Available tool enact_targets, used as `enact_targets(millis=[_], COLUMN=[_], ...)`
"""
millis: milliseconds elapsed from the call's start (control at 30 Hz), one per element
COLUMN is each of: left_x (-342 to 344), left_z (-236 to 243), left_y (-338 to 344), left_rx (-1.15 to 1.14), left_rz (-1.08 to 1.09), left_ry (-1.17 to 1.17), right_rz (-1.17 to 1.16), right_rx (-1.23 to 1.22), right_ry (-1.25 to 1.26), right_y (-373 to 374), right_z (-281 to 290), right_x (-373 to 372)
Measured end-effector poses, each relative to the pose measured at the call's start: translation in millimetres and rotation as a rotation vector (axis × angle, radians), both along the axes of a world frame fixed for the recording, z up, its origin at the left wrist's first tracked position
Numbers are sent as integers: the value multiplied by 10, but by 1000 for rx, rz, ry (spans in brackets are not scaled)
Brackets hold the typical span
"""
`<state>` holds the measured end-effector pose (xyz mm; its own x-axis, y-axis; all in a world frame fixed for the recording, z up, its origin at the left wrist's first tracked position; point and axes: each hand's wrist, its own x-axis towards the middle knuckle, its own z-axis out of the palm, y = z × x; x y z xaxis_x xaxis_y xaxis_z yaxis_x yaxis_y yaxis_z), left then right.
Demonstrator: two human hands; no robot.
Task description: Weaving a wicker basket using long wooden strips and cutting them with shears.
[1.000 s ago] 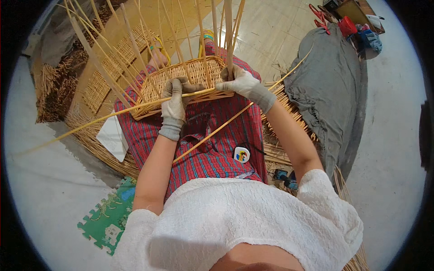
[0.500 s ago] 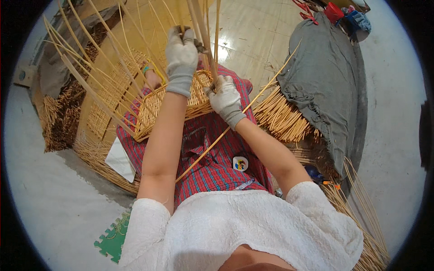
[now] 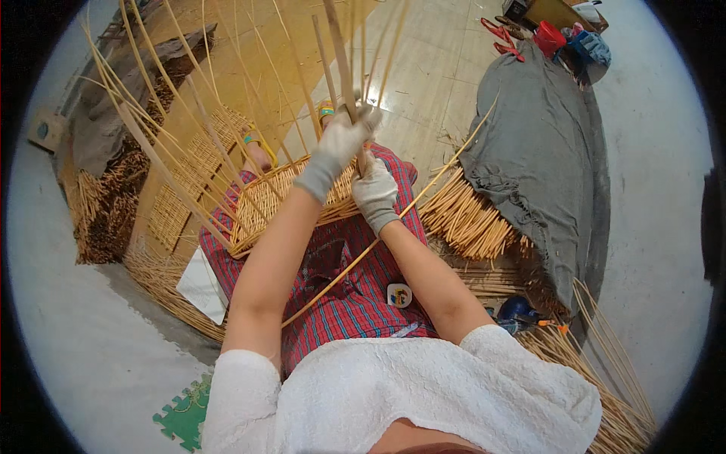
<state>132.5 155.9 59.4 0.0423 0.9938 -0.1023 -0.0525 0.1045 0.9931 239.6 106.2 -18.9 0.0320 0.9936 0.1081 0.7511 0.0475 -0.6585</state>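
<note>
left hand (image 3: 345, 139) off basket rim (image 3: 335, 215), at thick stake (image 3: 339, 49), close by right hand (image 3: 376, 183)

Basket (image 3: 261, 201) honey-tan; lap fabric (image 3: 354, 301) red-blue plaid; cloth (image 3: 541, 151) grey; mat (image 3: 184, 418) green.

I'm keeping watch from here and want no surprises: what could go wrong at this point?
The basket rests on the lap, so a hard pull might tip it. The loose rod passing beneath the wrist of the right hand could snag. The left hand is among tall upright rods, which might crack or spring back if bent.
</note>
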Motion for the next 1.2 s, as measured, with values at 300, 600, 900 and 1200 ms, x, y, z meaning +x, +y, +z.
enact_targets(millis=[300,600,900,1200], left_x=[-401,-932,-483,-790], left_z=[-342,-261,-407,-938], left_y=[-2625,-2421,-2274,-2024], left_rx=[-10,218,330,290], left_rz=[-350,313,106,460], left_ry=[821,1224,438,997], right_rz=[-37,178,610,38], right_rx=[135,200,-366,99], right_ry=[21,232,1080,980], right_y=[5,-333,-990,-579], right_z=[-235,711,1015,833], right_x=[141,246,507,881])
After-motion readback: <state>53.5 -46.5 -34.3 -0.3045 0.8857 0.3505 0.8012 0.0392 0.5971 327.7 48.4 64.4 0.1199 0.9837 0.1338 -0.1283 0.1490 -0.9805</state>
